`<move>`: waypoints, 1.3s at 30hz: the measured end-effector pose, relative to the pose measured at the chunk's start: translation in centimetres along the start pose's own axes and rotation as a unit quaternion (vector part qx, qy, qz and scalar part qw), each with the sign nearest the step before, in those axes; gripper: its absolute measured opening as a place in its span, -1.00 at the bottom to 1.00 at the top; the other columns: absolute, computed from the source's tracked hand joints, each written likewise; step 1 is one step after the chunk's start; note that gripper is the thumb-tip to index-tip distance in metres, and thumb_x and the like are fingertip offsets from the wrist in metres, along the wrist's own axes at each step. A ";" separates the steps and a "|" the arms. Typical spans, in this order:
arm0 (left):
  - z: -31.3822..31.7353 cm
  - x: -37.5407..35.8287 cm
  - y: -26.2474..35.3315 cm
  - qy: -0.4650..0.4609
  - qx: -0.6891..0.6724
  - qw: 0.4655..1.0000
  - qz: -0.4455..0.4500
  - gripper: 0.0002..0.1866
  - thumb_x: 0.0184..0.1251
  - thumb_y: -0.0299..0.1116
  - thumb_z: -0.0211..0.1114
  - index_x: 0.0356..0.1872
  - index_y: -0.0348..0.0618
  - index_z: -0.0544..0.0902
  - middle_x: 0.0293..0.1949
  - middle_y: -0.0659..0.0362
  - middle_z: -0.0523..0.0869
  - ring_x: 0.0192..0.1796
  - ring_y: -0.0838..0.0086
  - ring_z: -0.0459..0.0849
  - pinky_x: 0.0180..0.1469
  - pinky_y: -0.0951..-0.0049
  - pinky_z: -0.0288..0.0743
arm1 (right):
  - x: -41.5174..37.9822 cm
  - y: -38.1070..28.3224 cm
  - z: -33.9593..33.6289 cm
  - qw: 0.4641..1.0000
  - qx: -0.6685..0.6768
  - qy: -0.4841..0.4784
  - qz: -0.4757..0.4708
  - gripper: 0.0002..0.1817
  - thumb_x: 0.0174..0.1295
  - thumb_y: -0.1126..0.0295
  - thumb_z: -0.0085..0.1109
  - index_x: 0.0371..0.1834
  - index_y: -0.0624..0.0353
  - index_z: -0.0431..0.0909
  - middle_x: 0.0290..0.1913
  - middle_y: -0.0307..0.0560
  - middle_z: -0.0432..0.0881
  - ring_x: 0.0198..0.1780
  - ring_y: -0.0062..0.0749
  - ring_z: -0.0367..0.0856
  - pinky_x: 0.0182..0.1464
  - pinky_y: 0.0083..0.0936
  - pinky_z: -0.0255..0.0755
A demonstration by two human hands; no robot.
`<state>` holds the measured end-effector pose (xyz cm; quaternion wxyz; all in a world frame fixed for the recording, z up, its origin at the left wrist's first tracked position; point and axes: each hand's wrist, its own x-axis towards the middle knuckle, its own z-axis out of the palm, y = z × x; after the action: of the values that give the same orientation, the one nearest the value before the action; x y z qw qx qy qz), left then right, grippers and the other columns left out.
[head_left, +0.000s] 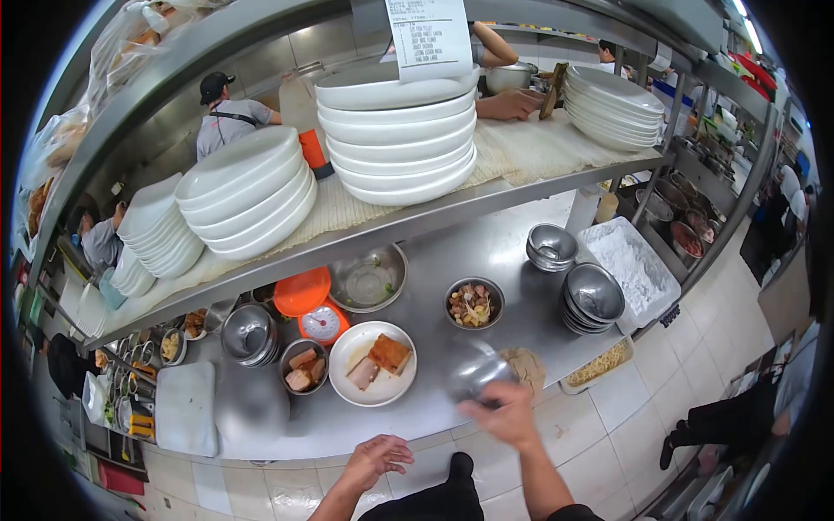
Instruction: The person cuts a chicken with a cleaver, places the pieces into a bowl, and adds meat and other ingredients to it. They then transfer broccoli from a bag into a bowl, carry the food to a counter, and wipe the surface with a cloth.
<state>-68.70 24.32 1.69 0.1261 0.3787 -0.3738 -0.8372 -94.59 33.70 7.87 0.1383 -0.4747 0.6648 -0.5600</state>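
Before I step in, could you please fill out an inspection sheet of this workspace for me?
Surface: steel counter, shiny, with dishes spread across it.
Job's things: metal bowl, blurred; food bowl just beyond it; white plate bearing pieces of meat.
Clutter: orange scale behind the plate; bowl stack at left, more stacks at right; white board at the left end.
Grip: right hand holds the metal bowl; left hand holds nothing, fingers loosely bent.
Cables: nothing seen.
Surroundings: shelf above, carrying white dishes; paper slip hanging over them; other people beyond; tiled floor.
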 end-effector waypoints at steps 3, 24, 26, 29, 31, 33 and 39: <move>-1.0 -0.9 0.5 -0.008 -0.122 0.992 0.017 -0.62 0.39 -0.10 0.00 -0.22 -0.28 0.53 -0.34 0.00 0.65 -0.22 0.11 0.67 -0.29 0.14 0.57 | -3.3 0.0 5.7 0.989 -0.029 -0.103 -0.104 -0.82 -0.17 0.33 0.36 -0.59 0.11 0.52 -0.58 -0.12 0.55 -0.55 -0.20 0.52 -0.48 -0.39 0.41; -28.1 -28.4 -24.5 0.639 -0.307 0.688 0.155 -0.87 -0.19 -0.64 0.10 -0.49 -0.38 0.45 -0.64 0.12 0.50 -0.72 0.44 0.44 -0.75 0.44 0.30 | -23.6 -8.4 47.2 0.817 0.027 -0.526 -0.235 -0.45 -0.15 0.13 0.43 -0.08 0.15 0.53 -0.08 0.06 0.55 -0.01 -0.08 0.49 0.07 -0.28 0.35; -30.7 -29.6 -25.9 0.658 -0.357 0.645 0.154 -0.88 -0.19 -0.63 0.10 -0.51 -0.37 0.43 -0.64 0.11 0.50 -0.70 0.44 0.45 -0.74 0.43 0.31 | -24.6 -5.4 53.0 0.829 0.040 -0.550 -0.092 -0.44 -0.10 0.16 0.39 -0.01 0.14 0.50 -0.04 0.07 0.53 0.04 -0.06 0.46 0.11 -0.26 0.32; -34.2 -30.3 -27.3 0.683 -0.377 0.600 0.175 -0.92 -0.20 -0.61 0.08 -0.59 -0.31 0.39 -0.63 0.17 0.45 -0.65 0.48 0.44 -0.72 0.45 0.33 | -24.3 -2.1 59.2 0.840 -0.106 -0.525 -0.084 -0.48 -0.07 0.22 0.36 -0.01 0.15 0.49 -0.04 0.08 0.53 0.08 -0.05 0.44 0.13 -0.25 0.29; -35.8 -31.2 -27.8 0.685 -0.399 0.588 0.163 -0.87 -0.18 -0.62 0.08 -0.49 -0.34 0.45 -0.60 0.17 0.48 -0.63 0.51 0.44 -0.68 0.46 0.31 | -24.5 -0.5 62.1 0.841 -0.117 -0.519 -0.094 -0.51 -0.06 0.28 0.33 -0.02 0.16 0.49 -0.02 0.10 0.52 0.09 -0.03 0.44 0.13 -0.24 0.30; -36.9 -31.6 -28.9 0.688 -0.415 0.573 0.158 -0.79 -0.17 -0.63 0.08 -0.39 -0.37 0.51 -0.57 0.17 0.51 -0.60 0.54 0.44 -0.64 0.48 0.29 | -25.5 -0.4 62.7 0.813 -0.156 -0.553 -0.097 -0.51 -0.08 0.30 0.32 -0.02 0.16 0.49 -0.02 0.10 0.52 0.09 -0.03 0.43 0.14 -0.24 0.29; -36.9 -34.5 -31.4 0.761 -0.431 0.484 0.039 -0.90 -0.23 -0.62 0.09 -0.57 -0.38 0.47 -0.59 0.14 0.48 -0.57 0.49 0.45 -0.61 0.40 0.26 | -30.8 2.0 65.1 0.718 -0.193 -0.649 -0.163 -0.53 -0.19 0.37 0.35 -0.09 0.07 0.55 -0.12 0.00 0.56 -0.08 -0.20 0.54 -0.01 -0.36 0.43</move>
<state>-16.03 43.38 -18.32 0.5409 0.7512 0.2616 -0.2733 -33.25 17.85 -26.33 0.3477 -0.8393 0.4178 0.0116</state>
